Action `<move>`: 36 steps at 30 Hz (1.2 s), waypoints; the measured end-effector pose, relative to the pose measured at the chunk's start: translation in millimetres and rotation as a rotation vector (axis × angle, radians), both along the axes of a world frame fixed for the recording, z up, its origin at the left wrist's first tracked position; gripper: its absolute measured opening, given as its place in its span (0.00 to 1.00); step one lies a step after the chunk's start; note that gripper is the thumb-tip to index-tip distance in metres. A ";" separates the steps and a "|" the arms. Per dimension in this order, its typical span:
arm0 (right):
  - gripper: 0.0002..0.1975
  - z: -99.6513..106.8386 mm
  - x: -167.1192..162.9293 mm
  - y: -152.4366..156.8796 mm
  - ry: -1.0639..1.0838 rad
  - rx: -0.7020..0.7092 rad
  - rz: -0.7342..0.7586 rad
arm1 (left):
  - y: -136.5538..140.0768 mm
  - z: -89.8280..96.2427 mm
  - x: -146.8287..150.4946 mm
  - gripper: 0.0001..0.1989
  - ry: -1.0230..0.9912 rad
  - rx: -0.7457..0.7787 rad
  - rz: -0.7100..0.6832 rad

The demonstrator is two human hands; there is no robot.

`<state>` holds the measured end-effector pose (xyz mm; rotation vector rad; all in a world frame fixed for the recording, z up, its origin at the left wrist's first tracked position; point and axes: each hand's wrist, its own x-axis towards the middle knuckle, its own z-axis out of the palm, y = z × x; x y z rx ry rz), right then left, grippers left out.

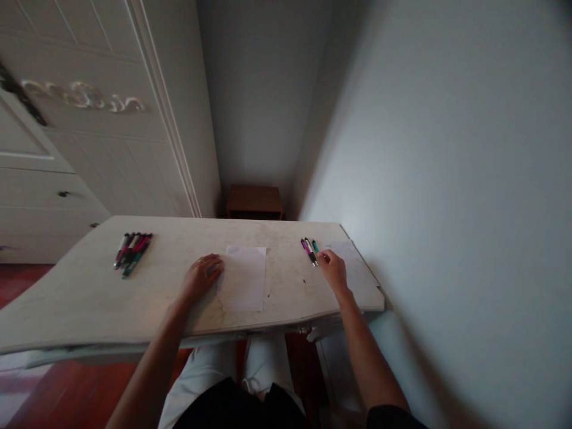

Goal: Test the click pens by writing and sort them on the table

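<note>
A white sheet of paper [245, 280] lies on the pale table [174, 238] before me. My left hand [202, 277] rests at its left edge, palm down, fingers loosely curved and touching the paper's side. Farther right, my right hand [333, 270] is closed with its fingertips pinched around the lower part of a teal pen [315, 245]. Just left of that pen lie a purple pen [305, 248] and a white pen [309, 245], side by side. The fingers hide the teal pen's lower end.
Several pens [133, 251] lie bunched at the table's left. Another pale sheet [357, 265] is at the right edge, beyond my right hand. A wall [438, 179] borders the table on the right. A white cabinet [102, 149] and a small brown wooden piece [254, 199] stand behind.
</note>
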<state>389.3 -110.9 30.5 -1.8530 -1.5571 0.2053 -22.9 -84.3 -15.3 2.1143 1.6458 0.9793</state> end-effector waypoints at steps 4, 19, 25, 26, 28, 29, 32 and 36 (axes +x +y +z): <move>0.16 -19.2 -23.0 -36.0 0.248 0.105 0.111 | -5.1 2.6 -5.0 0.18 -0.130 0.056 0.069; 0.21 -38.2 -31.2 -66.2 0.200 0.100 0.079 | -22.9 37.7 -152.1 0.20 0.306 0.083 0.826; 0.24 -40.4 -31.7 -66.7 0.130 0.107 0.043 | -21.4 32.2 -167.6 0.22 0.320 -0.052 0.789; 0.25 -40.3 -31.4 -66.9 0.121 0.105 0.026 | -22.0 30.9 -168.3 0.21 0.294 -0.046 0.786; 0.26 -40.1 -30.6 -67.5 0.107 0.098 -0.001 | -24.0 28.4 -169.7 0.18 0.194 -0.024 0.776; 0.26 -40.0 -30.2 -67.8 0.099 0.095 -0.008 | -25.2 27.3 -170.7 0.17 0.118 -0.003 0.772; 0.27 -40.0 -29.8 -68.5 0.077 0.092 -0.029 | -28.2 24.6 -174.2 0.16 -0.097 0.078 0.779; 0.26 -40.1 -30.9 -68.7 0.069 0.116 -0.033 | -30.0 23.8 -180.4 0.22 -0.230 0.153 0.837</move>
